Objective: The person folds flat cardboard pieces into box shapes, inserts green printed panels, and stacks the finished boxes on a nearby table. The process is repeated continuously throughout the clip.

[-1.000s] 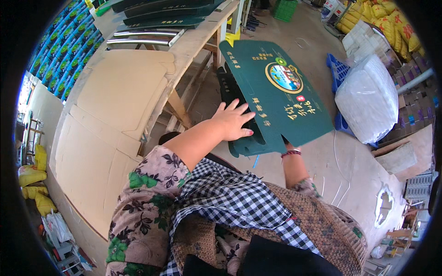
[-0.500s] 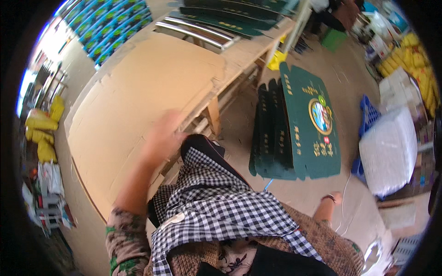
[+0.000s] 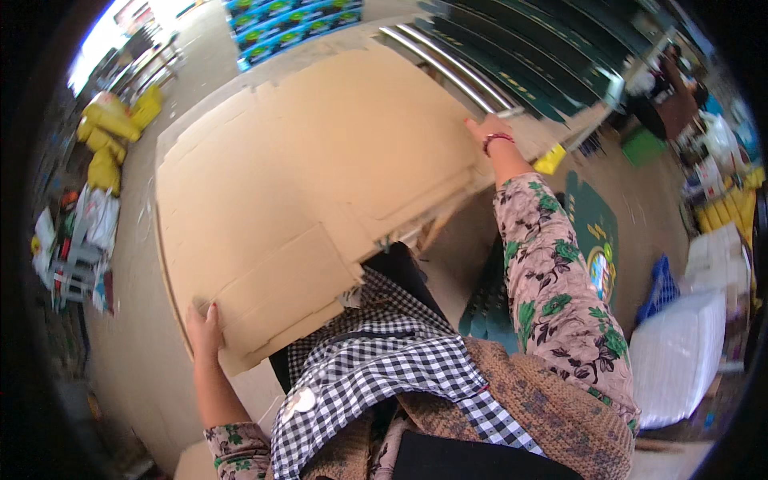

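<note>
A large flat sheet of tan cardboard, with creases and cut flaps, lies before me on a wooden table. My left hand is closed on its near left edge, thumb on top and the other fingers hidden underneath. With the arm stretched forward, my right hand grips the sheet's right edge near the far corner; a red bracelet circles that wrist. Just beyond the right hand are two metal rails. The near edge of the sheet reaches my black-and-white checked apron.
Dark green printed cartons lie stacked past the rails, and more green cardboard stands on the floor behind my right arm. Blue patterned boxes are at the far end. Yellow bags sit left; a white wrapped bundle stands right.
My left hand has moved from the sheet's near right edge to its near left edge. My right hand has come up from beside me onto the right edge. The view has turned left.
</note>
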Demonstrator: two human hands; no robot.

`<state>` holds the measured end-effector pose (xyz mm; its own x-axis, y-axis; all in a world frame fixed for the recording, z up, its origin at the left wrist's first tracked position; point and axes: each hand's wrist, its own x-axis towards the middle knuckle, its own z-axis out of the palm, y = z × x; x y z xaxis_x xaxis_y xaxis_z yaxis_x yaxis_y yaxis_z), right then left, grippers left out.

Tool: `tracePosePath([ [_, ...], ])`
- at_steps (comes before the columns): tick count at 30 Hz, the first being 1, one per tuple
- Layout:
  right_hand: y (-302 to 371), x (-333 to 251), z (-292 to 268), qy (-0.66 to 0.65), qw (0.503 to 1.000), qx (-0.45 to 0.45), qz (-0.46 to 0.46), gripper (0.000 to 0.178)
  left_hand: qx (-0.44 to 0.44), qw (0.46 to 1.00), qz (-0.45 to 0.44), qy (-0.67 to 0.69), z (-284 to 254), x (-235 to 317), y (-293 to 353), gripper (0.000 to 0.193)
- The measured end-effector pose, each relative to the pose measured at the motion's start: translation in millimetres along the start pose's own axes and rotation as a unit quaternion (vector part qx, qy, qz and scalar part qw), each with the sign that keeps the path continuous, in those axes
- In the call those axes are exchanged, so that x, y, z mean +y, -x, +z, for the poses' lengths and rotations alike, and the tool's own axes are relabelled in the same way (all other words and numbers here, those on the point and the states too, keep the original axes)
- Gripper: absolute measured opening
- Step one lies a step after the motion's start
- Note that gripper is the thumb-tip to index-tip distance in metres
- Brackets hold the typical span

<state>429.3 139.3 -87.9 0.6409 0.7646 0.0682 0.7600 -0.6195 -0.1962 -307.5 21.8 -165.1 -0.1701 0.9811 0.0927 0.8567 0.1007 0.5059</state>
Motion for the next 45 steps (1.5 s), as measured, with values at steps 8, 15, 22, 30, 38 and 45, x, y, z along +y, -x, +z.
tracePosePath([
  [8,-25.8,-4.6,5.2,0.053,0.998,-0.016,-0.023,0.056,0.059,0.964,-0.198,0.167,-21.4,24.8,1.0,0.055],
  [15,-27.7,49.3,-66.2,-0.380,0.915,-0.026,-0.134,0.043,-0.070,0.847,-0.278,0.447,-61.7,9.1,-2.6,0.037],
  [22,134.2,-0.9,8.8,-0.809,0.548,-0.183,-0.106,0.063,-0.054,0.966,-0.077,0.241,-45.6,67.3,-2.5,0.026],
  [30,257.5,-107.6,39.7,-0.581,0.753,-0.124,-0.282,0.036,0.019,0.996,0.009,-0.082,18.5,147.8,12.0,0.049],
  [38,207.5,-97.6,38.6,-0.486,0.802,-0.238,-0.254,0.055,-0.225,0.948,0.223,0.034,-37.0,111.2,7.2,0.064],
  [45,187.3,-115.0,49.6,-0.613,0.612,-0.493,-0.082,0.060,-0.141,0.983,0.115,0.000,-3.6,124.3,-19.9,0.032],
])
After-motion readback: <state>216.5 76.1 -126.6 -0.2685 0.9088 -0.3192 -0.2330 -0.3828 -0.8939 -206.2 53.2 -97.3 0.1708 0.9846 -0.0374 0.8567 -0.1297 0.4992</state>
